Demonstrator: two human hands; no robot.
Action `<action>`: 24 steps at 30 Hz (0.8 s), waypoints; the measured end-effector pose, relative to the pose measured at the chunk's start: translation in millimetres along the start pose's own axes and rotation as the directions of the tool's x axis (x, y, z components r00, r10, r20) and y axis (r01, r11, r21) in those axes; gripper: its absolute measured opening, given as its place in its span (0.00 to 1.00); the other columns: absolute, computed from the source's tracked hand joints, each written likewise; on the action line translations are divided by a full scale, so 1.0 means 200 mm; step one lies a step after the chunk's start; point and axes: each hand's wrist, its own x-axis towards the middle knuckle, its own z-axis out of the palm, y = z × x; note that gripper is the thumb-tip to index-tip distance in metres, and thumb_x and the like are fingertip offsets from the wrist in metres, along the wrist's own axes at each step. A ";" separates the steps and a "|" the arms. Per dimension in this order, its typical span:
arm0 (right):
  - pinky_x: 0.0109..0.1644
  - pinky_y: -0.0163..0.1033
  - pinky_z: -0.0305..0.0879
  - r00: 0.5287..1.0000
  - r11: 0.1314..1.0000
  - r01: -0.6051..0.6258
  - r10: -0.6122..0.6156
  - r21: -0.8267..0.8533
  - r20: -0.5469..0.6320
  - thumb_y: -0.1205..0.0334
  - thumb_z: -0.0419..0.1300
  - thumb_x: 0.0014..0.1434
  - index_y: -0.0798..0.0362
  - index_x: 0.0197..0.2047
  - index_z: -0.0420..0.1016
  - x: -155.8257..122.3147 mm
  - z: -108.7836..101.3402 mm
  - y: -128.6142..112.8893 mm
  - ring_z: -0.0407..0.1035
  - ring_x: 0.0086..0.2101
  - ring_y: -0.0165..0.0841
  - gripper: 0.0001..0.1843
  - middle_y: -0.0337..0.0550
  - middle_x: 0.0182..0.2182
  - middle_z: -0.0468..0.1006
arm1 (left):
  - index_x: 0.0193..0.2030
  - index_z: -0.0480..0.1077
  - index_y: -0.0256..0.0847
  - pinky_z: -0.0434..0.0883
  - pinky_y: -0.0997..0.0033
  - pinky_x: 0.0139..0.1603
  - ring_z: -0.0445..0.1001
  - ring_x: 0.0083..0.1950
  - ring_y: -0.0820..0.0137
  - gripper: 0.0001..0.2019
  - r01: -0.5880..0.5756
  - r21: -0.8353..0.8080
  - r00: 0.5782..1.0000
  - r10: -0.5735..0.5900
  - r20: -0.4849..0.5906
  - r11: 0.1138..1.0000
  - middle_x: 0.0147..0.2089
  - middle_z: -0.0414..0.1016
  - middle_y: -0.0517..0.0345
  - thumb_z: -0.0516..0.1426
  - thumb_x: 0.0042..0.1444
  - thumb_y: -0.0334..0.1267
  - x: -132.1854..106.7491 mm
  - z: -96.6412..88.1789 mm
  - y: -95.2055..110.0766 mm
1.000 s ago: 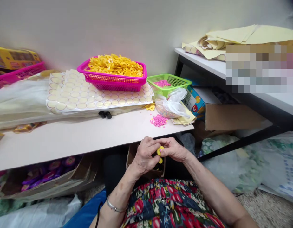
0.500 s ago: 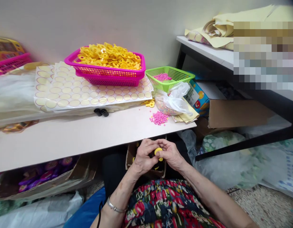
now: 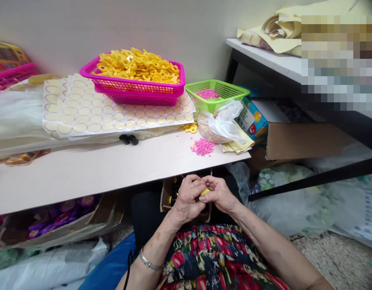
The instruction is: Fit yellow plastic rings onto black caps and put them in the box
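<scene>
Over my lap, my left hand (image 3: 189, 198) and my right hand (image 3: 220, 194) meet just below the table edge. Between my right thumb and fingers is a small round yellow piece (image 3: 204, 192), partly covered by the thumb. My left fingers are curled against it from the other side; whatever lies inside them is hidden. Under both hands stands an open cardboard box (image 3: 166, 196) on my lap, with black and yellow parts (image 3: 172, 199) inside.
On the white table (image 3: 92, 169) are a pink basket (image 3: 137, 90) of yellow ring-shaped pieces, sticker sheets (image 3: 65, 117), two black cylinders (image 3: 129, 139), a pile of pink beads (image 3: 202, 147), a tied plastic bag (image 3: 222, 127) and a green basket (image 3: 216, 105). A cardboard box (image 3: 306, 141) stands right.
The yellow piece has turned, its round face now mostly covered by my right thumb. My hands stay together in nearly the same place. The camera view has shifted slightly.
</scene>
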 end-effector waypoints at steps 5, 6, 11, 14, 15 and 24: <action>0.43 0.34 0.61 0.992 0.990 -0.054 0.039 0.127 0.118 0.70 0.70 0.31 0.53 0.45 0.71 0.00 -0.02 0.02 0.66 0.41 0.32 0.33 0.42 0.40 0.73 | 0.34 0.72 0.40 0.67 0.61 0.43 0.65 0.42 0.64 0.12 0.097 -0.106 0.995 -0.098 -0.006 0.990 0.31 0.75 0.56 0.57 0.39 0.26 -0.03 -0.01 -0.04; 0.44 0.35 0.60 0.983 0.990 -0.079 0.058 0.118 0.174 0.69 0.70 0.30 0.53 0.46 0.70 0.01 -0.02 0.02 0.65 0.42 0.32 0.35 0.43 0.42 0.73 | 0.34 0.72 0.40 0.67 0.62 0.43 0.64 0.42 0.64 0.13 0.114 -0.121 0.993 -0.116 -0.009 0.986 0.32 0.75 0.55 0.58 0.39 0.26 -0.04 -0.01 -0.04; 0.38 0.33 0.59 0.959 0.994 -0.112 0.109 -0.003 0.263 0.63 0.68 0.37 0.56 0.43 0.72 0.03 -0.03 -0.01 0.64 0.36 0.30 0.26 0.40 0.34 0.72 | 0.32 0.73 0.40 0.67 0.63 0.41 0.64 0.41 0.63 0.11 0.143 -0.084 0.990 -0.142 0.009 0.986 0.29 0.73 0.55 0.58 0.38 0.26 -0.04 -0.03 -0.04; 0.34 0.33 0.58 0.969 0.993 -0.066 0.086 -0.094 0.232 0.63 0.66 0.39 0.59 0.39 0.74 0.04 0.00 0.01 0.63 0.30 0.28 0.21 0.40 0.30 0.72 | 0.28 0.71 0.40 0.66 0.61 0.43 0.65 0.38 0.65 0.10 0.130 -0.034 0.992 -0.130 -0.001 0.991 0.27 0.72 0.56 0.54 0.38 0.24 -0.05 -0.02 -0.01; 0.34 0.33 0.58 0.970 0.993 -0.047 0.072 -0.111 0.232 0.64 0.66 0.39 0.59 0.39 0.74 0.04 0.01 0.02 0.63 0.30 0.28 0.20 0.40 0.30 0.72 | 0.28 0.71 0.40 0.66 0.61 0.44 0.66 0.36 0.67 0.11 0.131 -0.026 0.991 -0.132 -0.004 0.991 0.27 0.72 0.56 0.53 0.38 0.23 -0.06 -0.02 0.00; 0.44 0.38 0.61 0.953 0.345 -0.009 0.287 -0.939 0.096 0.72 0.60 0.38 0.60 0.46 0.69 0.22 0.06 0.17 0.65 0.45 0.40 0.26 0.52 0.44 0.71 | 0.38 0.73 0.38 0.67 0.66 0.44 0.70 0.45 0.64 0.15 0.574 -0.038 0.801 -0.570 -0.182 0.818 0.44 0.72 0.51 0.59 0.38 0.34 -0.01 -0.55 -0.38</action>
